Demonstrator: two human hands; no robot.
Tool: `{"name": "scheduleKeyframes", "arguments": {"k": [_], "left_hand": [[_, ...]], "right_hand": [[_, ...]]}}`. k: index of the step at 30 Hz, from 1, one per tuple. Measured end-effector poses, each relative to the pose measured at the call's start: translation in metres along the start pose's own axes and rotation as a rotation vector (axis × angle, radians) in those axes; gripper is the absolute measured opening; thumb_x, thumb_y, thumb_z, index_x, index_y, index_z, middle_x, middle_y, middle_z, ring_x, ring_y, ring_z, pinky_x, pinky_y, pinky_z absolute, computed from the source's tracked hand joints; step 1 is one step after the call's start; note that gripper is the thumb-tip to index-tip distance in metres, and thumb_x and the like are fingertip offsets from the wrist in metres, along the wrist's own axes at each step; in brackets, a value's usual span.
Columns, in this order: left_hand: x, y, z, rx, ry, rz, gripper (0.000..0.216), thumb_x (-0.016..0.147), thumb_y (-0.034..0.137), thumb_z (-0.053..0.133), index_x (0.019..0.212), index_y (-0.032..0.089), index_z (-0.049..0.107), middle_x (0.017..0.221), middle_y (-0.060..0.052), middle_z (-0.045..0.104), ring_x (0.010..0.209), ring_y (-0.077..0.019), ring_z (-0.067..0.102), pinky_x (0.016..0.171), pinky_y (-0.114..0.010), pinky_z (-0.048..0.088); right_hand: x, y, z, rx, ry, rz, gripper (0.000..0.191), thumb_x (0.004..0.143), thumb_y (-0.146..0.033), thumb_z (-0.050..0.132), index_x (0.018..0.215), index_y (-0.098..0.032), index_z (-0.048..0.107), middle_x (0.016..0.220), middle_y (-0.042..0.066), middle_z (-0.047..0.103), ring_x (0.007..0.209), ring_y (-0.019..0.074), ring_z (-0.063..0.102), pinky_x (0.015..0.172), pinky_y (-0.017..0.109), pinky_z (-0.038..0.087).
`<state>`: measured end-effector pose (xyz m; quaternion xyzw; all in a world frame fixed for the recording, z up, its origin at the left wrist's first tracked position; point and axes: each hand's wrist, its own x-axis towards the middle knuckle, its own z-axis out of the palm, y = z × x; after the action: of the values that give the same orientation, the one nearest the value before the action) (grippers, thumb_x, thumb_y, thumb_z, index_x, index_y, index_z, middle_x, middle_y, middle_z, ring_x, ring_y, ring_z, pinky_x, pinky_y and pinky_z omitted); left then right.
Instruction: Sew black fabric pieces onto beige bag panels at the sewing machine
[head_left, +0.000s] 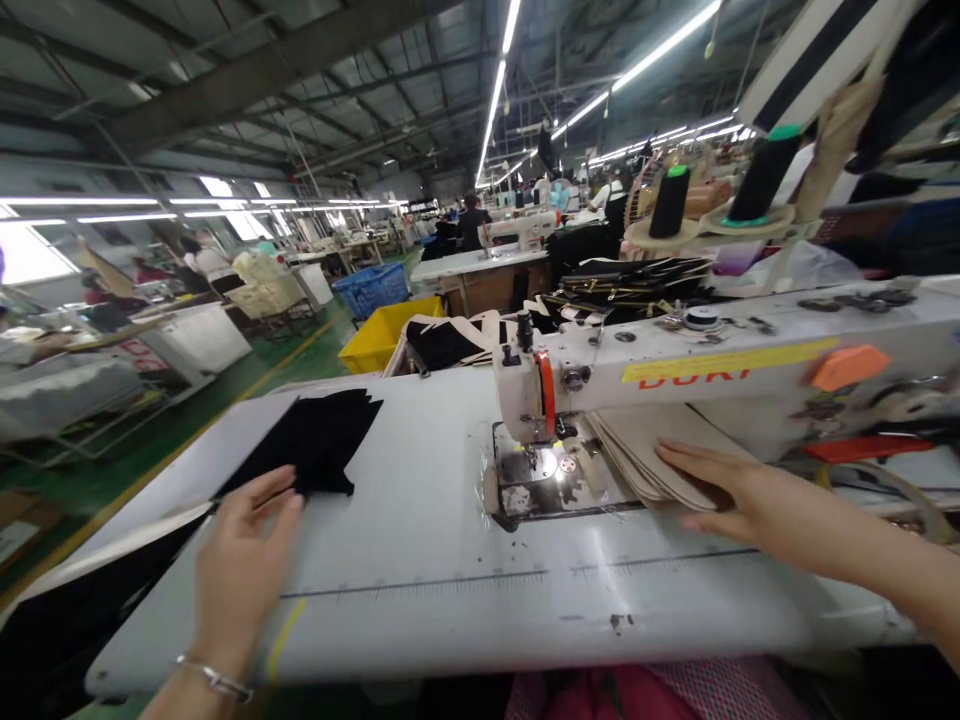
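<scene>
My left hand [244,570], with a bracelet on the wrist, is over the left part of the white sewing table [420,520]. Its fingers are slightly bent, thumb apart, at the near edge of a pile of black fabric pieces [319,440]; nothing shows in its grasp. On the other side, my right hand [724,490] lies with stretched fingers on a stack of beige cut pieces [637,455], thumb at the near edge. That stack rests under the arm of the sewing machine [675,350], right of the lit needle plate [536,465].
Black thread cones [670,205] stand behind the machine. Beyond the table are a yellow bin [390,335], a blue basket [371,290] and a heap of black pieces with zippers [637,280]. More black and white material [97,580] hangs at the left edge. Several people work farther off.
</scene>
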<state>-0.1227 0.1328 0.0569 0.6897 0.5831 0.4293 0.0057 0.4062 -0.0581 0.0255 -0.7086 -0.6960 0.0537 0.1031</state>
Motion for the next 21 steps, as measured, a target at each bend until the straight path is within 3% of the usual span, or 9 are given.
{"name": "scheduleKeyframes", "arguments": {"k": [2,5,9,13,16,18,19,21], "left_hand": [[-0.016,0.031,0.022,-0.159,-0.174,0.143,0.034,0.087,0.038,0.058,0.118,0.025,0.059,0.121,-0.002,0.062,0.102,-0.0218,0.065,0.098,-0.041,0.050],[-0.038,0.078,0.047,-0.274,-0.388,0.330,0.031,0.091,0.031,0.053,0.121,0.024,0.058,0.123,-0.006,0.059,0.109,-0.0211,0.060,0.100,-0.040,0.048],[-0.063,0.113,0.065,-0.421,-0.612,0.381,0.030,0.091,0.023,0.053,0.120,0.025,0.059,0.122,-0.006,0.059,0.114,-0.0213,0.055,0.103,-0.041,0.044],[-0.083,0.134,0.079,-0.636,-0.753,0.203,0.026,0.090,0.024,0.056,0.115,0.022,0.061,0.118,-0.007,0.061,0.108,-0.0207,0.058,0.100,-0.039,0.046],[-0.096,0.162,0.090,-0.898,-0.904,-0.057,0.033,0.092,0.036,0.055,0.119,0.016,0.058,0.110,-0.013,0.064,0.098,-0.0225,0.063,0.091,-0.040,0.052],[-0.104,0.185,0.098,-1.122,-1.014,-0.254,0.052,0.094,0.047,0.050,0.134,0.014,0.046,0.107,-0.016,0.064,0.091,-0.0234,0.066,0.082,-0.041,0.055],[-0.108,0.196,0.102,-1.227,-1.054,-0.339,0.061,0.094,0.051,0.048,0.143,0.016,0.035,0.109,-0.017,0.064,0.089,-0.0236,0.067,0.079,-0.041,0.056],[-0.116,0.213,0.108,-1.373,-1.078,-0.460,0.077,0.093,0.050,0.052,0.152,0.024,0.011,0.119,-0.016,0.062,0.092,-0.0238,0.068,0.078,-0.041,0.057]], "right_hand": [[-0.004,0.001,-0.002,0.035,-0.022,-0.004,0.083,0.082,-0.056,0.060,0.151,-0.022,0.029,0.154,0.006,0.031,0.138,0.0271,0.036,0.115,0.039,0.029],[-0.006,0.001,-0.005,0.052,-0.024,-0.024,0.073,0.088,-0.055,0.053,0.150,-0.023,0.032,0.152,0.005,0.034,0.136,0.0260,0.039,0.113,0.039,0.032],[-0.004,0.005,-0.011,0.059,0.007,-0.091,0.063,0.091,-0.051,0.051,0.146,-0.023,0.040,0.145,0.006,0.045,0.130,0.0240,0.047,0.108,0.033,0.037],[-0.003,0.004,-0.017,0.024,0.141,-0.134,0.044,0.097,-0.040,0.042,0.136,-0.023,0.053,0.132,0.004,0.058,0.117,0.0195,0.058,0.099,0.027,0.045],[-0.017,-0.020,-0.019,-0.037,0.354,-0.130,0.039,0.098,-0.031,0.042,0.133,-0.019,0.057,0.132,0.008,0.058,0.120,0.0245,0.056,0.106,0.041,0.041],[-0.039,-0.052,-0.016,-0.086,0.461,-0.207,0.041,0.093,-0.026,0.051,0.135,-0.024,0.054,0.139,0.004,0.053,0.128,0.0251,0.049,0.114,0.048,0.031],[-0.053,-0.070,-0.013,-0.159,0.518,-0.318,0.046,0.092,-0.021,0.051,0.137,-0.027,0.051,0.139,0.001,0.052,0.128,0.0237,0.049,0.115,0.047,0.031],[-0.088,-0.106,0.000,-0.222,0.480,-0.548,0.055,0.089,-0.018,0.051,0.142,-0.030,0.044,0.137,-0.003,0.054,0.123,0.0207,0.054,0.115,0.043,0.034]]}}
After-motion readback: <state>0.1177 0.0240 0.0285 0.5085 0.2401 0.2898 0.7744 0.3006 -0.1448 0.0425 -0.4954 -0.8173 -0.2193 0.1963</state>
